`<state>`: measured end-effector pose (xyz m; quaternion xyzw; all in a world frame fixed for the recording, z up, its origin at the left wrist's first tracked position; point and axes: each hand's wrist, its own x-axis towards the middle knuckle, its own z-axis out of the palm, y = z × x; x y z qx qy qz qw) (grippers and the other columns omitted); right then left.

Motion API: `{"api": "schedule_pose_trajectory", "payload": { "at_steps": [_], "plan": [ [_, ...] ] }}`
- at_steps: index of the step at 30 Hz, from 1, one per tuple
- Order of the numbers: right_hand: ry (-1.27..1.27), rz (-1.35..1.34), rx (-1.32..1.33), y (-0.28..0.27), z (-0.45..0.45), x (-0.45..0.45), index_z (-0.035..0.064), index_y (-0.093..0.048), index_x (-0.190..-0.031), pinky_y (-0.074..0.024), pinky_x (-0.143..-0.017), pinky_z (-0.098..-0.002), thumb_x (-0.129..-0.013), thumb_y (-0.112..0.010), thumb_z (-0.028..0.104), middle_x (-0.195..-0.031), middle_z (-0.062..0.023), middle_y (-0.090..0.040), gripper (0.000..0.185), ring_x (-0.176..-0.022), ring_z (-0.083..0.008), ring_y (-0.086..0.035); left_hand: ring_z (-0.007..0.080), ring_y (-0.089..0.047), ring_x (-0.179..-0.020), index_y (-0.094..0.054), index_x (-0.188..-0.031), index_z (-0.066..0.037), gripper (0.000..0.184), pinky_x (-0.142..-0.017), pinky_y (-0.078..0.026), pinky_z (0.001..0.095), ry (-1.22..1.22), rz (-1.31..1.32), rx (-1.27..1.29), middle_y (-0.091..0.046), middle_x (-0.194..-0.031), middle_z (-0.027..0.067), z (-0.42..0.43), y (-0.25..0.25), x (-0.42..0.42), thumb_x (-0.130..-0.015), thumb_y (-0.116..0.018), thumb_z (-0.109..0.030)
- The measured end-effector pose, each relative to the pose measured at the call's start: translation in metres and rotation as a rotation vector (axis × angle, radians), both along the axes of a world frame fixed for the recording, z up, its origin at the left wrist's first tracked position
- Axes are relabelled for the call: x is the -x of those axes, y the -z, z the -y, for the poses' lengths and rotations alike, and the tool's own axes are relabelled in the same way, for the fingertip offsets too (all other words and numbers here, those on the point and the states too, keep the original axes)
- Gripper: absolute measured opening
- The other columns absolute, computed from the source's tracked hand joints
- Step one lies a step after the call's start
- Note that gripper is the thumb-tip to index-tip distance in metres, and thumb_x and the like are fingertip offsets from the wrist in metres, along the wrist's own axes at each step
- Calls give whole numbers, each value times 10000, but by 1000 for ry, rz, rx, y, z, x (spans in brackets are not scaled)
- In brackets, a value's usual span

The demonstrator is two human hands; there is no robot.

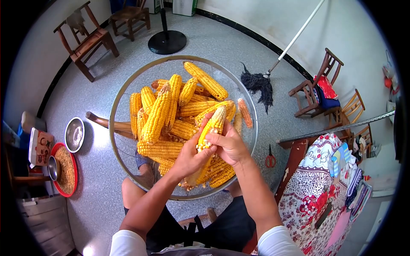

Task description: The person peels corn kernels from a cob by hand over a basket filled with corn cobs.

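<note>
Both my hands are closed around one ear of corn (212, 128), tilted with its pale tip pointing up and away. My left hand (192, 154) wraps its lower left side. My right hand (230, 147) grips it from the right, thumb pressed across the kernels. Part of the ear seems stripped, though my fingers hide much of it. Beneath lies a round mesh sieve (121, 112) with a metal rim, heaped with yellow corn ears (157, 115). A bare reddish cob (245, 112) rests at its right side. Loose kernels are scattered among the ears.
At left, a steel bowl (74, 135) stands near a red basin (73, 187) of grain. A mop (259, 85) leans beyond the sieve. Scissors (270, 158) lie on the floor beside a bed with floral cloth (307, 192). Wooden chairs (92, 42) line the walls.
</note>
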<state>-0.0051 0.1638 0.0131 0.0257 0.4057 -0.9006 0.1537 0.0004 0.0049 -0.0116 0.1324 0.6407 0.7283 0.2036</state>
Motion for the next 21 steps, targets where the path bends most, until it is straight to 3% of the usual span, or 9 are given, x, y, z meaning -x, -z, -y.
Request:
{"api": "schedule_pose_trajectory", "payload": {
  "at_steps": [7, 9, 11, 13, 16, 21],
  "plan": [
    [-1, -11, 28, -8, -3, 3, 15, -465, -1372, -469, -1037, -381, -889, -691, 69, -1204, -108, -581, 536, -1133, -216, -573, 117, -583, -888, -509, -1345, 17, 563, -776, -493, 289, 70, 309, -47, -637, -1016, 77, 3, -14, 0, -960, -676, -358],
    [-17, 26, 57, -15, -6, 5, 2, -466, -1368, -463, -1040, -399, -932, -643, 133, -1232, -135, -576, 488, -1144, -240, -570, 122, -581, -897, -523, -1332, 5, 560, -782, -490, 287, 45, 456, -224, -635, -1018, 74, 4, -17, -1, -961, -670, -388],
    [-25, -1, 44, -12, -5, 5, 16, -461, -1383, -470, -1008, -364, -968, -613, 156, -1218, -133, -582, 463, -1137, -216, -565, 125, -579, -909, -520, -1332, 10, 554, -799, -489, 290, 66, 465, -216, -635, -1026, 73, 6, -18, -1, -967, -662, -381],
    [-5, 7, 17, -12, -4, 5, 36, -512, -1302, -497, -962, -348, -947, -646, 129, -1161, -111, -598, 390, -1085, -196, -586, 128, -577, -920, -517, -1332, 14, 547, -817, -488, 293, 85, 475, -208, -634, -1035, 72, 8, -16, -1, -972, -654, -374],
    [72, -3, -69, 0, 1, 2, 64, -544, -1197, -524, -897, -325, -929, -675, 111, -1093, -86, -608, 302, -1027, -173, -603, 145, -578, -962, -491, -1362, 27, 553, -852, -480, 294, 110, 121, 41, -635, -1053, 78, 5, -11, -1, -973, -654, -330],
    [60, 10, -134, -1, -1, 3, 65, -545, -1176, -501, -949, -340, -923, -686, 135, -1095, -65, -605, 298, -1024, -181, -594, 125, -572, -942, -496, -1351, 14, 547, -828, -478, 287, 123, 195, -56, -626, -1058, 59, 0, -7, -1, -972, -657, -345]
  ]
}}
